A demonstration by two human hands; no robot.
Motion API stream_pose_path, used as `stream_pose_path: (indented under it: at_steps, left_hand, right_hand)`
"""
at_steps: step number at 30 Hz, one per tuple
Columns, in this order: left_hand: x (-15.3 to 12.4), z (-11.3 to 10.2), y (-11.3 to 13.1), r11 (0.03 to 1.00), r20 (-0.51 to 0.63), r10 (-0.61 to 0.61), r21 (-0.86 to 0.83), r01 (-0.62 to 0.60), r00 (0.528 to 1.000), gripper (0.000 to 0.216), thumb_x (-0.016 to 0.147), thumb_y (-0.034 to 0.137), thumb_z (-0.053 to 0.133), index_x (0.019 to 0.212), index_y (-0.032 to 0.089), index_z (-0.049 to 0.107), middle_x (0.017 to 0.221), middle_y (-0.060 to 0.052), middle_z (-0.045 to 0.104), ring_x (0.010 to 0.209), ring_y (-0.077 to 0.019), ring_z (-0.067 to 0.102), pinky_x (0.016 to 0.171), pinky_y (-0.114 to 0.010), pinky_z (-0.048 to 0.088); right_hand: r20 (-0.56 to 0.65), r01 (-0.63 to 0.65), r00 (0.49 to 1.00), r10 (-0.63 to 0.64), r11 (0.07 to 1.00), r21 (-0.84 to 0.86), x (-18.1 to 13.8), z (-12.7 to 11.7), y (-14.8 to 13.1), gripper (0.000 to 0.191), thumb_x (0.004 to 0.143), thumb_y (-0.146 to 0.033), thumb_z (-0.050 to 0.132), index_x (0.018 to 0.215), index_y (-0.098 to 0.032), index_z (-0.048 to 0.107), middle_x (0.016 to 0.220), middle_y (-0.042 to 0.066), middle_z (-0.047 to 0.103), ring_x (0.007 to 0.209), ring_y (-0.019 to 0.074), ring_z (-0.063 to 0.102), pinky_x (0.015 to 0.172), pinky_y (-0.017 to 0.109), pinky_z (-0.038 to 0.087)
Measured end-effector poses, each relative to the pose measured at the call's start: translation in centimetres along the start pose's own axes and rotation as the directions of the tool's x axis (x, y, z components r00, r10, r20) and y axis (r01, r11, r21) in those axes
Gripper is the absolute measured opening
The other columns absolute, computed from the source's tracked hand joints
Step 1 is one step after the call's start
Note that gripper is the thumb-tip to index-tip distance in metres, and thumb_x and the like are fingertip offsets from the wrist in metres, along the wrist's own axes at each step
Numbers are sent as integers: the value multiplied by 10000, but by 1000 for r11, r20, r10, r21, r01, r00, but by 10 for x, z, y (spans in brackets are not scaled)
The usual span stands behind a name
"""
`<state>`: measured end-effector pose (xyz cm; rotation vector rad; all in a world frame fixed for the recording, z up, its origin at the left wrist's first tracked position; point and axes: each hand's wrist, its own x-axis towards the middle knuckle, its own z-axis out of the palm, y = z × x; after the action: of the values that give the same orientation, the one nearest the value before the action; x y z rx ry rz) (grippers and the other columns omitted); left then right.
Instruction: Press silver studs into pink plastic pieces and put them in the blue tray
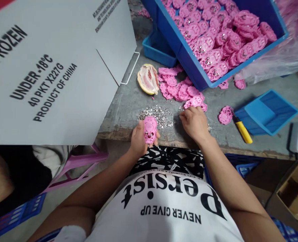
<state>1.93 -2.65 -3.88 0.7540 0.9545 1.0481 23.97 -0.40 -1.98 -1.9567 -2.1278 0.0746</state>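
Observation:
A pink plastic part [150,127] with small shiny metal pieces near its lower end is gripped upright in my left hand [138,138], at the table's front edge. Just behind it lies a scattered pile of tiny silver metal pieces [161,117]. My right hand [195,123] rests on the tabletop to the right of that pile, its fingers curled and pinched together. What its fingertips hold, if anything, is hidden. Right beyond them sits another pink part [194,102], at the near end of a heap of pink plastic parts [175,89].
A tilted blue bin [204,79] full of pink parts stands behind, with a small blue tray [159,50] beside it. A cut pomelo [148,79] lies left. At right are a yellow-handled tool [244,132] and a blue tray [267,112]. A large carton [63,84] blocks the left.

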Motion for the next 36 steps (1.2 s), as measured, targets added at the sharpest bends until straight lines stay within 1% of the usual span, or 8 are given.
stream_pose_path:
  at_steps: [6, 10, 13, 17, 20, 26, 31, 36]
  left_hand:
    - [0, -6, 1, 995, 85, 42, -91, -34, 996, 754, 732, 916, 535, 796, 167, 585, 566, -48, 658, 330, -138, 524, 283, -231, 283]
    - [1, -11, 1, 988, 100, 37, -151, -21, 994, 752, 739, 918, 525, 765, 168, 589, 562, -46, 650, 328, -129, 515, 281, -226, 265]
    - [2, -15, 0, 978, 115, 29, -211, -4, 993, 748, 731, 922, 528, 776, 178, 589, 579, -36, 655, 341, -129, 522, 277, -222, 265]
    - [4, -21, 1, 969, 159, -4, -242, 43, 987, 792, 689, 962, 509, 731, 176, 593, 574, -31, 637, 346, -120, 514, 275, -221, 271]
    - [4, -21, 4, 968, 155, -24, -243, 62, 988, 810, 679, 979, 487, 708, 175, 581, 549, -26, 609, 337, -112, 490, 279, -218, 268]
    - [4, -19, 7, 965, 107, -37, -254, 63, 994, 806, 667, 993, 469, 703, 194, 570, 518, -9, 573, 322, -112, 468, 271, -213, 246]
    - [4, -21, 3, 969, 106, -45, -236, 69, 993, 829, 679, 1011, 392, 659, 199, 556, 470, -10, 512, 330, -109, 439, 289, -218, 214]
    - [4, -24, 0, 974, 116, -23, -222, 48, 993, 838, 703, 1000, 375, 640, 190, 579, 445, -22, 521, 306, -100, 408, 286, -227, 197]
  right_hand:
    - [-43, 15, 999, -15, 1000, -11, 34, 9, 3, 292, 948, -213, 495, 926, -160, 781, 939, 152, 713, 927, 307, 525, 834, 426, 424]
    - [-1, 21, 1000, -21, 999, -50, 59, 14, 0, 336, 968, -223, 473, 972, -144, 799, 964, 175, 711, 943, 317, 528, 851, 445, 410]
    - [42, 49, 998, -46, 996, -68, 71, 19, -7, 357, 982, -231, 463, 1012, -132, 804, 994, 183, 713, 969, 324, 535, 874, 455, 401]
    - [61, 102, 993, -99, 994, -46, 79, 22, -18, 359, 988, -223, 462, 1034, -129, 805, 1019, 182, 726, 989, 328, 548, 890, 455, 407]
    - [53, 122, 991, -121, 992, -9, 83, 22, -28, 323, 968, -212, 494, 1052, -143, 798, 1034, 171, 738, 992, 326, 561, 882, 445, 430]
    - [161, 118, 979, -128, 991, 71, 90, 24, -51, 269, 936, -188, 561, 1086, -161, 784, 1064, 146, 755, 992, 297, 633, 830, 389, 474]
    - [156, 128, 980, -128, 992, 11, 96, 31, -59, 239, 944, -189, 548, 1021, -184, 775, 1039, 136, 751, 976, 289, 643, 786, 365, 477]
    - [168, 148, 977, -134, 987, -69, 95, 36, -61, 251, 935, -114, 484, 953, -142, 733, 1028, 186, 726, 987, 308, 634, 815, 377, 471]
